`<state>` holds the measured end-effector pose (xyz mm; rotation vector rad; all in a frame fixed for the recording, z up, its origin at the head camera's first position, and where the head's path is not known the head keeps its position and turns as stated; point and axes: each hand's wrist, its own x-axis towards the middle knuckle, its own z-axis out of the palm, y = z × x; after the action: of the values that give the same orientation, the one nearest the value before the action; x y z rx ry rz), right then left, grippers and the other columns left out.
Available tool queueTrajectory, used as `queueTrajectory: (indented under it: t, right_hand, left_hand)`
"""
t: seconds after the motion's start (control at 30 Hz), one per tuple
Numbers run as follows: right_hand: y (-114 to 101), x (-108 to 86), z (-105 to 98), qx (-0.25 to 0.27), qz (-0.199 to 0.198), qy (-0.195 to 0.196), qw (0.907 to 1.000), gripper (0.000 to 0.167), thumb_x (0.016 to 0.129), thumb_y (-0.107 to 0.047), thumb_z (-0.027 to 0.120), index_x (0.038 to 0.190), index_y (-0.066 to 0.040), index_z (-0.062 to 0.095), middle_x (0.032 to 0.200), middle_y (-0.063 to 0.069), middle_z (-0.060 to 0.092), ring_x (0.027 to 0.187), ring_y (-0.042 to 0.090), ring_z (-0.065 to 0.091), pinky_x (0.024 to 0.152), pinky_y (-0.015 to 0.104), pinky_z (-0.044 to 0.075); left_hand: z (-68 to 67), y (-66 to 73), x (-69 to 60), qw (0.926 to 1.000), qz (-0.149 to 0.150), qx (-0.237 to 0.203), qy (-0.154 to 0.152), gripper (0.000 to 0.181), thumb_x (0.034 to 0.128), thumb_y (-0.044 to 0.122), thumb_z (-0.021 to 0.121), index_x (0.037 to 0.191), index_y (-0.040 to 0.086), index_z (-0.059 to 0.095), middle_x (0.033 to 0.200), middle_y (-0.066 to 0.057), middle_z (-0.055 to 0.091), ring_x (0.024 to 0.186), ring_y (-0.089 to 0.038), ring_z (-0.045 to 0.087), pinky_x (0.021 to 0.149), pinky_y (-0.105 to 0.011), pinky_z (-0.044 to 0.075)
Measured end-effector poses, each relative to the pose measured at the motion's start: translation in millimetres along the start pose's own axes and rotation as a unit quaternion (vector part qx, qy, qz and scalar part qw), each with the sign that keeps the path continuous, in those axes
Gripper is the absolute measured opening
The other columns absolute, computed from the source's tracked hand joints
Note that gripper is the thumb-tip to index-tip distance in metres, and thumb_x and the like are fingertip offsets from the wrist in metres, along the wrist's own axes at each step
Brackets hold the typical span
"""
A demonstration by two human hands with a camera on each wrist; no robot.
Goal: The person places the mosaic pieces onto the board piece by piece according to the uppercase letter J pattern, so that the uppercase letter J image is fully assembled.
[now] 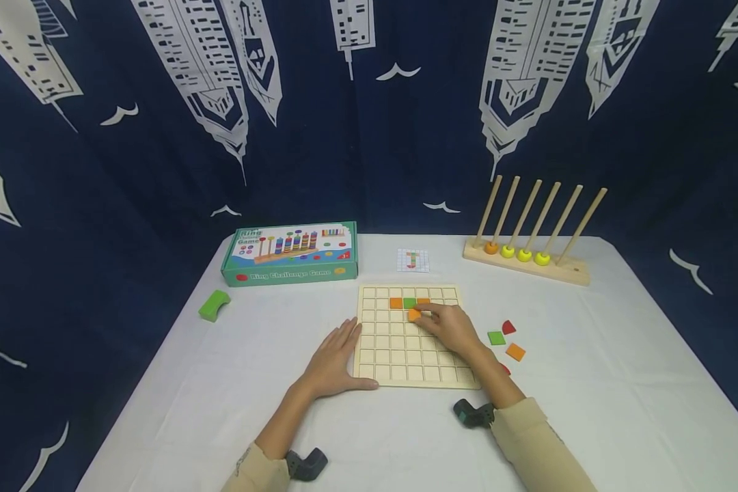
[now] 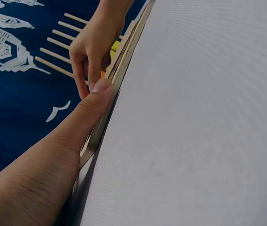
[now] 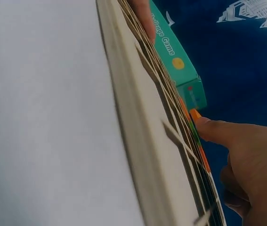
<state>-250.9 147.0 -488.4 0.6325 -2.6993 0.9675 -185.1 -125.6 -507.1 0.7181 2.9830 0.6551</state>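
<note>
Right hand: an orange tile [image 1: 414, 315] is pinched between thumb and fingers of the right hand [image 1: 455, 329]; whether the board is touched by it cannot be told.
Held tile: positioned over the grid board [image 1: 383, 356], just nearside of the green tile [image 1: 409, 303].
Left hand: nothing gripped by the left hand [image 1: 334, 362]; fingers extended along the board's left edge, thumb laid at its near edge.
Tile row: green tile flanked by a left orange tile [image 1: 396, 303] and a right orange tile [image 1: 424, 301], all set in the second row from the far edge.
Loose pieces: green square [image 1: 496, 338], orange square [image 1: 516, 352] and red piece [image 1: 508, 327] scattered right of the board; another red piece [image 1: 505, 369] partly hidden by the forearm.
Pattern card [image 1: 413, 260]: laid beyond the board.
Game box [image 1: 289, 275]: seen far left, green block [image 1: 214, 305] nearby.
Peg stand [image 1: 525, 268]: placed far right; one orange ring [image 1: 490, 248] and three yellow rings [image 1: 525, 255] threaded on the middle pegs.
</note>
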Motion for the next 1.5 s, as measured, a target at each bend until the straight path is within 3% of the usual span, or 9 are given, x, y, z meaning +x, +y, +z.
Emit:
queueTrajectory:
  t: [0.3, 0.8, 1.07, 1.3, 1.5]
  right_hand:
    - [-0.8, 6.3, 8.5, -0.012, 0.011, -0.011, 0.9998, 0.03, 0.084, -0.029, 0.069, 0.108, -0.01, 0.07, 0.043, -0.011, 0.028, 0.043, 0.006, 0.02, 0.041, 0.024, 0.023]
    - [0.0, 3.9, 4.5, -0.015, 0.014, -0.004, 0.9998, 0.036, 0.082, -0.031, 0.071, 0.112, -0.012, 0.068, 0.046, -0.01, 0.028, 0.045, 0.007, 0.021, 0.042, 0.025, 0.023]
    - [5.7, -13.5, -25.7, -0.021, 0.034, -0.004, 0.9992, 0.037, 0.084, -0.031, 0.068, 0.116, -0.011, 0.065, 0.048, -0.007, 0.032, 0.045, 0.009, 0.025, 0.042, 0.026, 0.026]
    - [27.0, -38.9, -56.4, -0.065, 0.023, 0.034, 0.997, 0.035, 0.082, -0.029, 0.07, 0.111, -0.011, 0.067, 0.048, -0.008, 0.031, 0.043, 0.007, 0.023, 0.039, 0.024, 0.024]
    - [44.6, -58.9, -77.4, -0.085, 0.04, 0.053, 0.9942, 0.03, 0.08, -0.024, 0.073, 0.107, -0.012, 0.069, 0.048, -0.007, 0.033, 0.044, 0.007, 0.026, 0.04, 0.023, 0.024]
  left_hand:
    - [0.4, -0.8, 0.4, 1.0, -0.003, 0.001, -0.003, 0.122, 0.0607, 0.085, 0.05, 0.147, 0.006, 0.019, 0.154, -0.006, 0.01, 0.14, -0.015, 0.004, 0.112, -0.034, 0.009]
    - [-0.7, 0.2, 0.9, 1.0, -0.004, 0.0, -0.001, 0.121, 0.0609, 0.085, 0.051, 0.147, 0.006, 0.019, 0.154, -0.006, 0.012, 0.14, -0.015, 0.004, 0.112, -0.033, 0.009]
    - [-0.8, 1.0, -0.1, 1.0, 0.002, 0.0, 0.004, 0.12, 0.0613, 0.084, 0.052, 0.147, 0.005, 0.02, 0.153, -0.008, 0.013, 0.14, -0.016, 0.005, 0.112, -0.034, 0.01]
    - [-0.4, 0.7, -0.5, 1.0, 0.001, -0.001, 0.0, 0.12, 0.0618, 0.082, 0.054, 0.147, 0.005, 0.019, 0.154, -0.007, 0.012, 0.14, -0.016, 0.004, 0.112, -0.034, 0.009]
    - [-0.9, -0.1, 0.1, 1.0, -0.001, -0.005, -0.001, 0.12, 0.0617, 0.082, 0.054, 0.147, 0.006, 0.019, 0.154, -0.007, 0.011, 0.14, -0.015, 0.003, 0.112, -0.034, 0.008]
